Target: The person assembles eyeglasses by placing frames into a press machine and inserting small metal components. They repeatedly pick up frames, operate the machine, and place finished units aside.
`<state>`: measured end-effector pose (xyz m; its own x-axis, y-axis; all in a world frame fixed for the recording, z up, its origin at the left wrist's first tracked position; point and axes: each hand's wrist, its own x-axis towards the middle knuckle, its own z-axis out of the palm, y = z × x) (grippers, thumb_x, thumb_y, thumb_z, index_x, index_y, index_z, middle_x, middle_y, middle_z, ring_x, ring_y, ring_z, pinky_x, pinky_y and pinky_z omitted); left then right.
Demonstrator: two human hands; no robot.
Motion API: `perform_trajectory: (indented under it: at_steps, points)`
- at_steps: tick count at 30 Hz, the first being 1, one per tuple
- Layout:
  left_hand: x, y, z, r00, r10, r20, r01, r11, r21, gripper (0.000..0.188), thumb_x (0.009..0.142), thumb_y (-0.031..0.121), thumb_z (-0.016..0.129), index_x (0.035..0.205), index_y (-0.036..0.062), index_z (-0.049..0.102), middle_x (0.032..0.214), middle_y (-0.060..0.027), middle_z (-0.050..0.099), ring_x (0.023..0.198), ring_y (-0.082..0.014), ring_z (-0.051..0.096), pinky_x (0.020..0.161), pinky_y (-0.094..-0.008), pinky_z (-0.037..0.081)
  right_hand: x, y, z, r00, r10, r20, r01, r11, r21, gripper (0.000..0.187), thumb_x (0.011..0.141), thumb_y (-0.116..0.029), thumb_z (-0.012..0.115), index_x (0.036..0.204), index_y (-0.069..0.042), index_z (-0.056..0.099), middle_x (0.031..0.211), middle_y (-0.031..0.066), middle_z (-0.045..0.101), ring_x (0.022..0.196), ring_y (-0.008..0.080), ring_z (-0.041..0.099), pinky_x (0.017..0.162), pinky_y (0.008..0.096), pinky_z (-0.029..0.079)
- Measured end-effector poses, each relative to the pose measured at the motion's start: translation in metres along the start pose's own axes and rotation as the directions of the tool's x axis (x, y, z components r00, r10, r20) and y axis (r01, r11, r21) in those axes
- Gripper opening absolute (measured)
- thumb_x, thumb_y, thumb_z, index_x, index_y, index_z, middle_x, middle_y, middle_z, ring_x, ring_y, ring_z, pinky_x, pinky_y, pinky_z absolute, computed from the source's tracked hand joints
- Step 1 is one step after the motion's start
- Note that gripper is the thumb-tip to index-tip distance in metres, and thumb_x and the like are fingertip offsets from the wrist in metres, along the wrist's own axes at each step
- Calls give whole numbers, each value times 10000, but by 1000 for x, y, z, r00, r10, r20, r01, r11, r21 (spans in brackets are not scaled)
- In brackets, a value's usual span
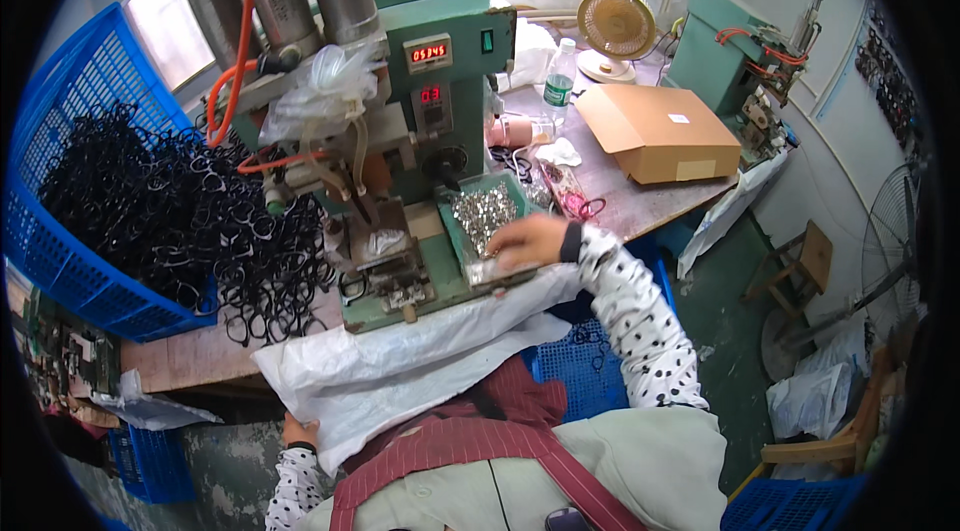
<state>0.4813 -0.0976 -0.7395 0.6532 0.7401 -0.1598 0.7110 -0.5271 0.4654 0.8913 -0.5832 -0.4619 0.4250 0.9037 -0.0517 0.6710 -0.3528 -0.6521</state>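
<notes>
My right hand reaches over the near end of a green tray holding a heap of small shiny metal pieces. Its fingers are bent together at the pieces; whatever they pinch is hidden. Low on the left, my left hand closes on the edge of a white plastic sheet, its fingertips partly covered. This sheet hangs from the front of a green press machine toward my lap. Left of the tray, the machine's metal work fixture stands below its head.
A blue plastic basket on the left spills black-handled scissors onto the table. At the back right are a cardboard box, a water bottle and a small fan. A wooden stool stands on the floor.
</notes>
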Motion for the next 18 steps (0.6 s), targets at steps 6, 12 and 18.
perform_trajectory:
  at_steps: [6, 12, 18]
  points:
    - [-26, 75, -39, 952, -17, -305, 87, 972, 220, 1050, 630, 139, 795, 1467, -36, 185, 1454, -245, 318, 1256, -420, 403, 1071, -413, 336, 58, 147, -102, 680, 290, -674, -632, 697, -338, 598, 727, -247, 775, 1254, -97, 536, 1200, 154, 599, 1114, 308, 566, 966, 399, 452]
    - [-91, 189, -69, 784, 459, -419, -289, 866, 407, 776, 725, 117, 680, 1416, 13, 342, 1496, -192, 298, 1289, -396, 361, 1030, -529, 271, 141, 194, -111, 837, 311, -450, -547, 455, -703, 615, 818, -312, 645, 1382, -204, 425, 1378, 35, 470, 1254, 210, 460, 927, 539, 413]
    - [-79, 190, -7, 642, 741, 199, -759, 651, 21, 433, 747, 160, 653, 1169, 79, 605, 1214, -183, 588, 1063, -371, 561, 919, -500, 406, 160, 222, -104, 784, 338, -521, -620, 457, -638, 537, 748, -439, 702, 1207, -200, 560, 1212, 22, 556, 1142, 211, 524, 803, 499, 445]
